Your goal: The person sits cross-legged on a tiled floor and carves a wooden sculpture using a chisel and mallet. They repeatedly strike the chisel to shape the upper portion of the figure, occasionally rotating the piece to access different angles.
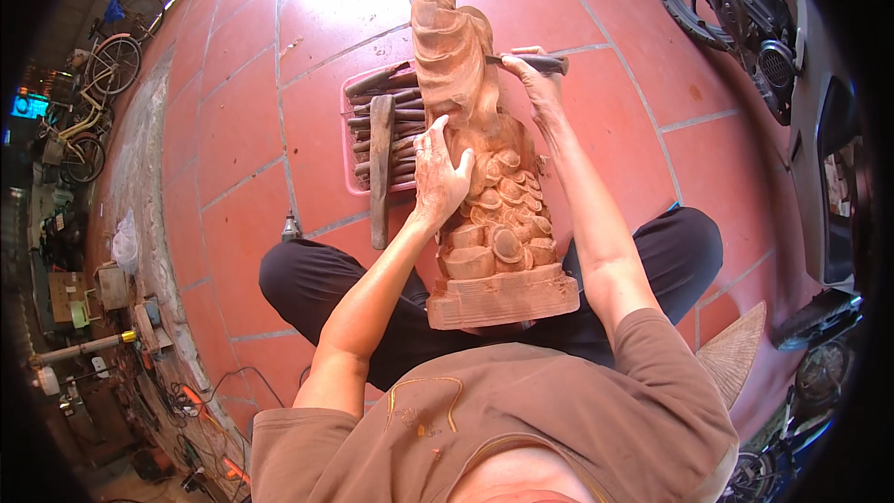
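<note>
A carved wooden statue [498,200] lies lengthwise before me, its broad base toward my body and its robed upper part pointing away. My left hand [440,174] rests on the left side of the carving, fingers stretched out and thumb apart. On the other side, my right hand [538,91] grips a carving chisel [549,64] by its dark handle. The chisel points left, with its tip at the folds of the robe; its exact contact is too small to make out.
Left of the statue, a pink tray [350,168] holds several carving tools [402,116], with a wooden club [381,172] laid across it. A pointed metal object [291,224] stands by my left knee. Motorbikes [731,19] line the right; bicycles [98,84] stand far left.
</note>
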The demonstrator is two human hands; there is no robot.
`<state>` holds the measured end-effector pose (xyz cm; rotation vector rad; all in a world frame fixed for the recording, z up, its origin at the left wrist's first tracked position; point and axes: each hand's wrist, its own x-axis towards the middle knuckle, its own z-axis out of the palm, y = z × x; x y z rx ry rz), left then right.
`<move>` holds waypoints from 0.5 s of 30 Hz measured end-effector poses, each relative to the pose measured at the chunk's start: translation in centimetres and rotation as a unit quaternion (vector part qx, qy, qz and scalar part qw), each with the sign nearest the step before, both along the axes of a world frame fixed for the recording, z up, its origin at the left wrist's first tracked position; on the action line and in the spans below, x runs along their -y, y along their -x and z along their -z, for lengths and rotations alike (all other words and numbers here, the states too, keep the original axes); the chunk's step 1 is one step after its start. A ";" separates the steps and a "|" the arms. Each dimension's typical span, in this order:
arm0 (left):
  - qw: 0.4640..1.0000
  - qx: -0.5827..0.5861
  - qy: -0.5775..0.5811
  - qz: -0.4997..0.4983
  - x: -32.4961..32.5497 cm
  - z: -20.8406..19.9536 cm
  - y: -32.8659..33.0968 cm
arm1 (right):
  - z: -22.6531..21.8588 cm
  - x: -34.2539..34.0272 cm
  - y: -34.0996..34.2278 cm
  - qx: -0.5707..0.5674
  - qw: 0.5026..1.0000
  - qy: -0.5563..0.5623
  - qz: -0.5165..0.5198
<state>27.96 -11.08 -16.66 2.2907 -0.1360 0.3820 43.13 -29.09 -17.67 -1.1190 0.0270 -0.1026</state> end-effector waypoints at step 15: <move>1.000 0.009 0.002 -0.002 0.2 0.0 0.1 | 1.0 -2.6 -2.1 0.044 0.996 0.034 0.069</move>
